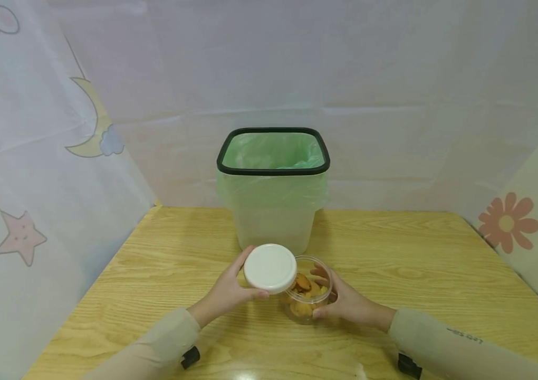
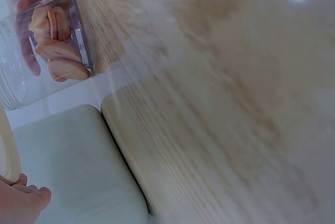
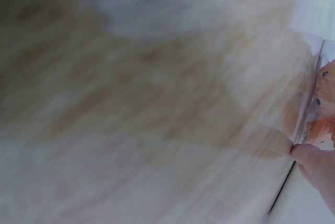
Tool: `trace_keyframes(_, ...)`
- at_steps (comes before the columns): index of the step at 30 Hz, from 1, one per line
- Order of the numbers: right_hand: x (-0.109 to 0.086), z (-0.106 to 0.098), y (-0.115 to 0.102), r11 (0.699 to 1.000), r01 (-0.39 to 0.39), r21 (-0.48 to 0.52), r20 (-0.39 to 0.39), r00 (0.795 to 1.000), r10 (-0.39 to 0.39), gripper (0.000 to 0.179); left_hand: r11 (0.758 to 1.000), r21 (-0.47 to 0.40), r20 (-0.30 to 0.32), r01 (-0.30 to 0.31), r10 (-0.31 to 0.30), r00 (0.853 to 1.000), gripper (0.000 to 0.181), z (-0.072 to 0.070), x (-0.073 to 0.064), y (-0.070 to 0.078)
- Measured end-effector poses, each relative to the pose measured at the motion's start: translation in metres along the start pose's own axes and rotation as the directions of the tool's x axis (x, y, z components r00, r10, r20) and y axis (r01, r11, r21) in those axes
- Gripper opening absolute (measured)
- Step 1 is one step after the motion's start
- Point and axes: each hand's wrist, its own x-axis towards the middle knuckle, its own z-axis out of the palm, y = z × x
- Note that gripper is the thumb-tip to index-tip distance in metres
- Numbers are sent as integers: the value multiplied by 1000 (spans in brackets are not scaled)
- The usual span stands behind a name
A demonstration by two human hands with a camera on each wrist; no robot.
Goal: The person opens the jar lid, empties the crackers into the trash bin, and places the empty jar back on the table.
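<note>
A round white lid [image 1: 270, 268] is pinched at its edge by my left hand [image 1: 223, 296], thumb in front and fingers behind. It is off the jar, tilted, and overlaps the left of the jar's rim in the head view. My right hand [image 1: 351, 306] grips a clear jar [image 1: 303, 317] from the right side. Inside lie several brown cookies [image 1: 303, 285], heaped in the lower part. In the left wrist view the jar [image 2: 21, 85] shows its open mouth towards the lid [image 2: 7, 148]. The right wrist view catches my thumb [image 3: 315, 164] against the jar's lower side.
Just behind the hands stands a whitish bin [image 1: 274, 224] with a black rim [image 1: 274, 171] and a pale green liner bag [image 1: 269, 148]. All of it rests on a wooden table [image 1: 169, 264]. A printed cloth [image 1: 392, 132] hangs behind and at both sides.
</note>
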Motion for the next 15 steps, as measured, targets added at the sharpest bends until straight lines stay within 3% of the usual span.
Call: trace_keyframes(15, 0, 0, -1, 1000, -6, 4, -4, 1000, 6, 104, 999, 31, -18, 16, -15, 1000, 107, -6, -2, -6)
